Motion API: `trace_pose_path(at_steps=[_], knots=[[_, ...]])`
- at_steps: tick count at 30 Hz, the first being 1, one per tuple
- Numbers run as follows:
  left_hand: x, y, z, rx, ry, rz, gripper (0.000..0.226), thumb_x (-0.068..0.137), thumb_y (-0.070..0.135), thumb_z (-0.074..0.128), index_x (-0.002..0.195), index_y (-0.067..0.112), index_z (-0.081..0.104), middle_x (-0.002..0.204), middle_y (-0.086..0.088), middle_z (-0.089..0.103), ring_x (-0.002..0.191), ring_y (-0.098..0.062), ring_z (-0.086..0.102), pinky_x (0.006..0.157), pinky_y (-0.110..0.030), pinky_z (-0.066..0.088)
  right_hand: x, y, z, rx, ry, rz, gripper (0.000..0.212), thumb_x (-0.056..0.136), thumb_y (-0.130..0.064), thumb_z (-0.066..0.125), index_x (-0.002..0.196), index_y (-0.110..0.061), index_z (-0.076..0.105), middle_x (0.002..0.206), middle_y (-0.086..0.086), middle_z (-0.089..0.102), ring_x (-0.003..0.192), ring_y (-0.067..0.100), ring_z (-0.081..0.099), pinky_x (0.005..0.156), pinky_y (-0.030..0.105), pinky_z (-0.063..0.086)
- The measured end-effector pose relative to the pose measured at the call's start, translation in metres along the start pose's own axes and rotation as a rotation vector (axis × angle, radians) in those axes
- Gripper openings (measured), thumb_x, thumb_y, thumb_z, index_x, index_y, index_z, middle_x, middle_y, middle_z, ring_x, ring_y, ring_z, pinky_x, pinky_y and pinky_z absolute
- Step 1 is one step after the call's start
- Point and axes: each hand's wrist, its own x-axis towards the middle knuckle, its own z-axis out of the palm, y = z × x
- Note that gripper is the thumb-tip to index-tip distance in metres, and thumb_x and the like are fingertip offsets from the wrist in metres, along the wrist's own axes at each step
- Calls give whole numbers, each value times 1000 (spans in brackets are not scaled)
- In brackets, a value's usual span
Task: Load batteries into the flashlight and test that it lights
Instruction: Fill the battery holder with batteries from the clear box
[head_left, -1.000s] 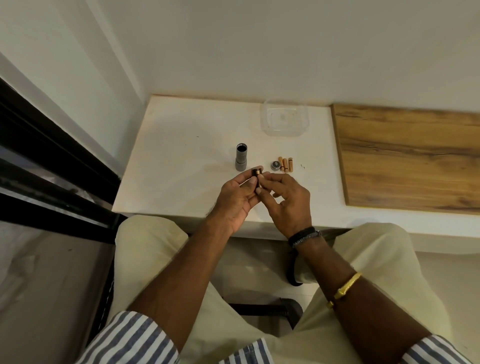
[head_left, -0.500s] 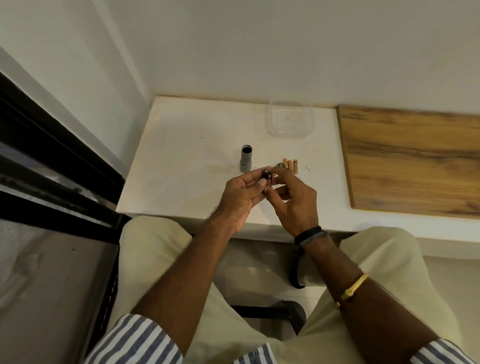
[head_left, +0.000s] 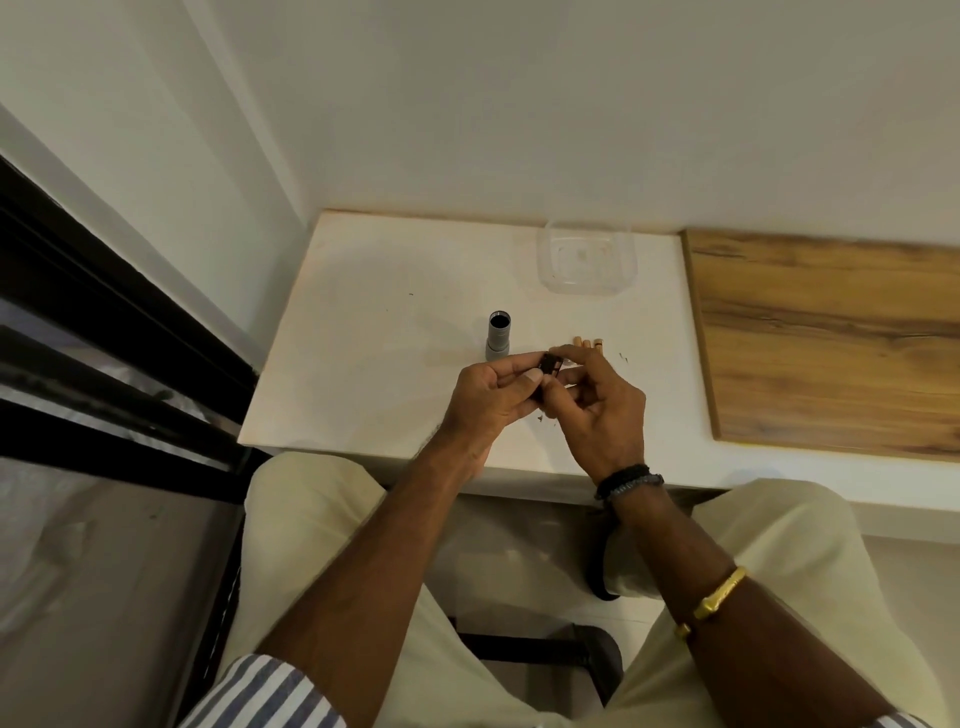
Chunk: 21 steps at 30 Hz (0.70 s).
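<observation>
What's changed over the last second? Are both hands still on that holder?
Little. The left hand and right hand still grip the black battery holder. The right forefinger has slid over its far end, and the copper-coloured tip seen there before no longer shows. Nothing taken up or let go. The three batteries, the upright flashlight body and the clear container stay put.

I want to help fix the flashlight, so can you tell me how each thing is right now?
left hand: gripping the black battery holder
right hand: pinching the same holder
flashlight tube: standing upright on the table, top open
batteries: lying side by side on the table, not loaded
plastic box: open, no lid
</observation>
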Motion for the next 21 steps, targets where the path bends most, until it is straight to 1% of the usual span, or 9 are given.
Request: trace_pose_path(at_steps=[3, 5, 7, 9, 11, 14, 17, 19, 21], knots=[[3, 1, -1, -2, 21, 1, 31, 102, 6, 56, 131, 5, 65, 127, -10, 72, 114, -25, 71, 97, -39, 58, 3, 1, 2, 72, 25, 41, 22, 94, -16, 68, 116, -22, 67, 81, -5, 74, 67, 12, 74, 65, 34, 65], [5, 2, -1, -25, 85, 12, 28, 101, 5, 56, 126, 4, 68, 122, -13, 73, 110, -25, 73, 94, -38, 60, 8, -1, 3, 167, 16, 123, 21, 95, -15, 67, 116, -20, 66, 85, 1, 76, 72, 17, 76, 65, 38, 65], [7, 2, 0, -36, 270, 56, 23, 99, 5, 57, 117, 4, 72, 109, -14, 77, 100, -25, 76, 88, -38, 62, 15, -5, 4, 389, -1, 307, 20, 96, -14, 63, 115, -20, 66, 92, 7, 77, 81, 25, 78, 67, 40, 65], [12, 2, -1, 45, 541, 135, 20, 96, 6, 58, 108, 7, 74, 96, -10, 78, 89, -22, 77, 83, -40, 64, 23, -8, 3, 679, -9, 512, 19, 98, -12, 61, 115, -17, 67, 94, 9, 77, 89, 35, 77, 69, 39, 64], [19, 3, -5, 225, 704, 201, 23, 92, 5, 62, 113, 11, 70, 100, -5, 76, 91, -20, 73, 87, -42, 63, 30, -10, 1, 887, 1, 659, 17, 99, -9, 61, 114, -13, 67, 90, 9, 75, 91, 40, 76, 71, 36, 63], [35, 3, -10, 493, 606, 209, 51, 89, 11, 73, 136, 10, 55, 127, -10, 66, 111, -19, 62, 95, -33, 55, 35, -14, 2, 1109, 23, 805, 15, 97, -4, 63, 111, -5, 66, 82, 9, 74, 84, 32, 77, 76, 37, 64], [50, -1, -17, 652, 474, 184, 67, 87, 18, 78, 145, 6, 47, 141, -14, 58, 128, -26, 55, 105, -38, 49, 38, -16, 3, 1245, 12, 884, 21, 93, 3, 64, 113, 0, 63, 89, 12, 70, 71, 18, 75, 81, 40, 64], [58, -4, -20, 699, 420, 197, 61, 88, 20, 77, 142, 6, 51, 141, -13, 59, 130, -26, 55, 106, -34, 46, 39, -16, 3, 1282, -10, 900, 25, 92, 5, 65, 116, 1, 62, 96, 15, 68, 71, 17, 74, 83, 40, 63], [64, -5, -21, 738, 394, 228, 43, 91, 20, 74, 130, 6, 61, 128, -13, 68, 121, -27, 61, 97, -29, 46, 39, -15, 1, 1267, -16, 896, 29, 92, 4, 65, 121, 0, 62, 99, 16, 70, 77, 21, 76, 81, 38, 64]])
